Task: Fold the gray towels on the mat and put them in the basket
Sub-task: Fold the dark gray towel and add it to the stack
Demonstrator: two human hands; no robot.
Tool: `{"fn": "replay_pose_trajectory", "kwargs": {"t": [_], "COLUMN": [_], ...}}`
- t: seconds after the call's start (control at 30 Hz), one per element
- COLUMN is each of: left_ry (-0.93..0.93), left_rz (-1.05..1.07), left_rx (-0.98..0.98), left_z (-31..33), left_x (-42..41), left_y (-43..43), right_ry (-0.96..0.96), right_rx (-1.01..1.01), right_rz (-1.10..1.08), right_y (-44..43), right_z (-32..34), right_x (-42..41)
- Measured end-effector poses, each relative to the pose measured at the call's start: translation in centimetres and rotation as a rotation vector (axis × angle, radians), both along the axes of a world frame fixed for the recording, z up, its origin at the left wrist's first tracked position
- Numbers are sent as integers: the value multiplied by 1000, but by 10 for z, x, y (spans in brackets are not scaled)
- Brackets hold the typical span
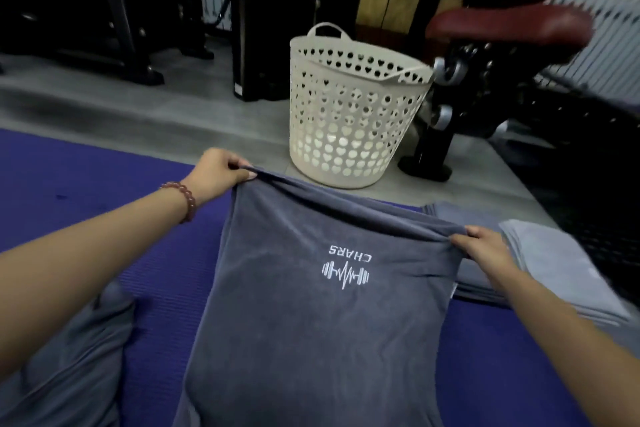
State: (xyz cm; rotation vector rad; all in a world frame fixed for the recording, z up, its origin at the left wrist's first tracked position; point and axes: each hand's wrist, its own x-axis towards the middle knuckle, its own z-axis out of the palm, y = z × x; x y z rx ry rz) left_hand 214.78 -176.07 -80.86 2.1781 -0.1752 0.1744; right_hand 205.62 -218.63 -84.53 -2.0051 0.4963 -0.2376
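Fingers (pixel 242 168) of your left hand (pixel 221 170) are curled in a pinch on the far left corner of the dark gray towel (pixel 311 322). Your right hand (pixel 485 246) pinches the far right corner the same way. Both hands hold the far hem raised and taut between them.

The towel lies on the purple mat (pixel 86 184). Its long axis runs from the held hem back toward your body, and its near end is out of view. The hem slants, so your left hand is farther out than your right. The embroidered logo (pixel 346 267) reads upside down to you, its lettering topped toward you.

The white basket (pixel 349 114) stands on the floor (pixel 173 107) just past the mat's far edge, ahead of the hem. Your left hand appears the nearer to it. A stack of gray towels (pixel 540 260) sits at the mat's right edge, just beside your right hand.

Judgement: the coming fold likely draws the hem along the long axis toward you.
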Motion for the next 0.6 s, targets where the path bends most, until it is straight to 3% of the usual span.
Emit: {"fn": "replay_pose_trajectory", "kwargs": {"t": [0.17,0.27,0.37,0.47,0.6], "left_ry": [-109,-329,-501,-616,-621], "left_rz": [57,171,200,198,134], "left_rx": [-115,-204,-430,-402,-191], "left_z": [70,124,183,208,177], "left_x": [-6,-1,-7,-14,-38], "left_y": [-6,-7,-7,-5,7], "right_ry": [-317,-595,-796,-823,-768], "right_rx": [-59,-118,-111,-144,-250], "right_rz": [-138,-195,-220,-248,-178], "right_y": [9,21,28,26,23], "right_z": [90,156,216,238,207], "right_x": [-9,-7,-10,-22,-52]}}
